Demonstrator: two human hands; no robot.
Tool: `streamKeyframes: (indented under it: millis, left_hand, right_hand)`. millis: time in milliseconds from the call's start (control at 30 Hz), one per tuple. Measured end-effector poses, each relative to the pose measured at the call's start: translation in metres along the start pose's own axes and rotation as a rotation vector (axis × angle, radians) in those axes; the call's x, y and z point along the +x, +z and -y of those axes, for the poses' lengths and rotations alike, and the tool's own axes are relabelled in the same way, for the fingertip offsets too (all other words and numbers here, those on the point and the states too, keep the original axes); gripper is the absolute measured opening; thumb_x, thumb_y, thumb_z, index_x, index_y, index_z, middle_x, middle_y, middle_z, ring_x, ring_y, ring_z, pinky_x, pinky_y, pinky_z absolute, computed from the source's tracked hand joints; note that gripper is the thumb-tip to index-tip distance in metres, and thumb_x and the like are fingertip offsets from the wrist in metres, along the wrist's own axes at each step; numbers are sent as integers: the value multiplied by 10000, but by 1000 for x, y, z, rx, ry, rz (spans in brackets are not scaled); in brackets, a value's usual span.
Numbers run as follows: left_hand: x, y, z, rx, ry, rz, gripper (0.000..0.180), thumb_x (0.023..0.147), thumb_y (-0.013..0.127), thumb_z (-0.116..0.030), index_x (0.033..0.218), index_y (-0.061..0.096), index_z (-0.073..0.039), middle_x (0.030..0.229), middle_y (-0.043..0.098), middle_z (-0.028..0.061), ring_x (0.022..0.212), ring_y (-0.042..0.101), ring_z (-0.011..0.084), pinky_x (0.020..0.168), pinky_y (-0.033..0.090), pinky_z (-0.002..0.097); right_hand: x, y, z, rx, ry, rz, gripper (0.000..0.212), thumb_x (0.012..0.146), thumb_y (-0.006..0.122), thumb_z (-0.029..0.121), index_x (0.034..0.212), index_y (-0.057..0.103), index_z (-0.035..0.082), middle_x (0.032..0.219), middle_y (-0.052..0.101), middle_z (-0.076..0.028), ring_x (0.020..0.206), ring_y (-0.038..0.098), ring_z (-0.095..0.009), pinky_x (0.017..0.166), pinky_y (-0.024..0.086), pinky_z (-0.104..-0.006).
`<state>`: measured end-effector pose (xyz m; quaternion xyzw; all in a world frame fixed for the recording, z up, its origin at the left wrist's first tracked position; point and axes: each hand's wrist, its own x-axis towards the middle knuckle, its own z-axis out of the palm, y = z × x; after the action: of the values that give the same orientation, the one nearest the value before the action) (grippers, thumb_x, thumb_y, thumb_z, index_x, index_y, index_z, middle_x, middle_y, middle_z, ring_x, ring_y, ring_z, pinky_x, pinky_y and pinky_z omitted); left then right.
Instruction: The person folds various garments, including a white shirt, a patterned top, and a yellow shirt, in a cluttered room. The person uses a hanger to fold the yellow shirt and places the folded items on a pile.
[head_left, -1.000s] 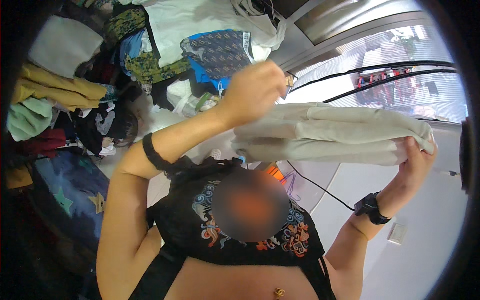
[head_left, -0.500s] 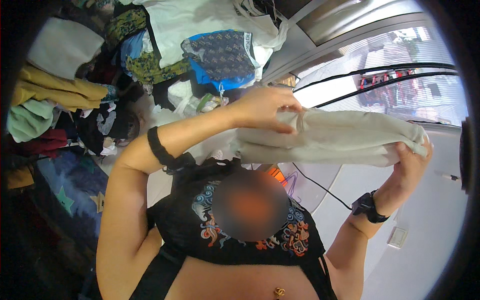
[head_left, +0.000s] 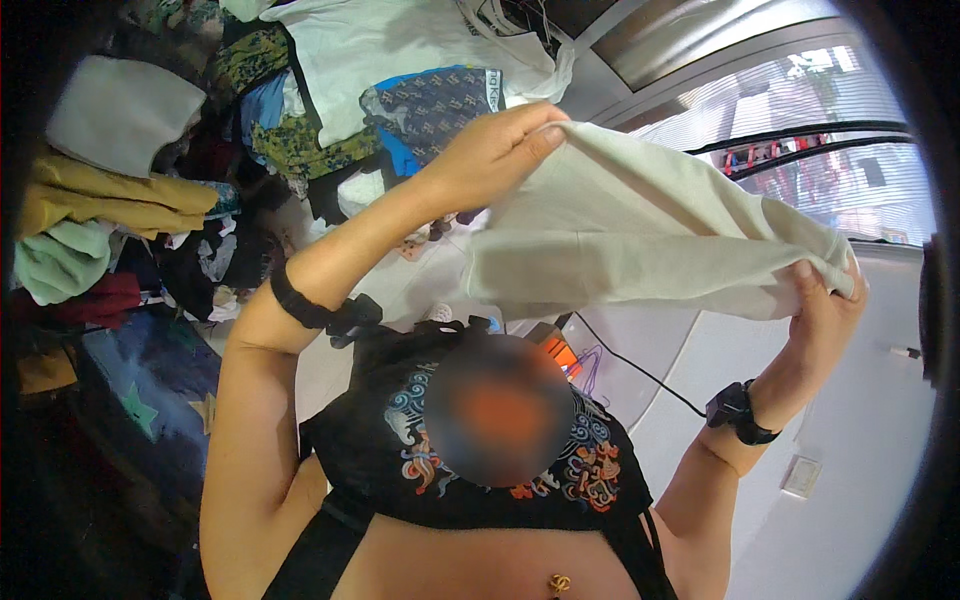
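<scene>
An off-white garment (head_left: 640,215) stretches in the air between my two hands. My left hand (head_left: 490,155) pinches its far left corner, thumb and fingers pressed together. At the other end my right hand (head_left: 825,305) grips the bunched cloth, with the thumb on top and the other fingers partly hidden. A broad panel hangs open near the left end, and folds run toward the right. The garment's exact kind cannot be made out.
Behind my left hand lie a dark patterned pair of boxer shorts (head_left: 430,110) and a white shirt (head_left: 350,60). Piled clothes, with a mustard one (head_left: 120,195), fill the left side. A window (head_left: 800,100) is at the far right; a black cable (head_left: 640,365) runs below the garment.
My left hand has moved away from me and slightly left, drawing the garment's corner out. The cloth has spread from a narrow bundle into a wider sheet. My right hand has barely moved.
</scene>
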<state>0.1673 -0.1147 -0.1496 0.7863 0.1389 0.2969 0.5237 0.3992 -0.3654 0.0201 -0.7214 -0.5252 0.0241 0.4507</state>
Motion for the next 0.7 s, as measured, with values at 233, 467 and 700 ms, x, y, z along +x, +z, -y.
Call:
streamKeyframes:
  millis: [233,467,700]
  left_hand:
    - [-4,5,29,502,341,-24,451,733,696,-229,1140,621,-49,1086,643,102,1007,625,241,862,492,338]
    - [-16,-9,46,-539,-251,626,406,768,755,-215,1090,584,-35,1000,582,-20,972,522,81,882,446,277]
    - [-13,-11,33,-229,239,-82,348,774,765,-6,797,434,-110,1042,534,-7,919,499,76,784,432,241]
  right_hand:
    - [14,7,11,42,-77,1,331,772,784,97,1078,702,3,909,695,-26,795,624,-106,752,486,-240]
    - [11,-1,10,66,-88,111,342,757,797,86,1074,705,0,914,698,-25,820,625,-102,765,487,-248]
    - [17,8,13,13,-9,40,328,773,787,125,1074,712,20,904,696,-22,809,630,-106,753,494,-250]
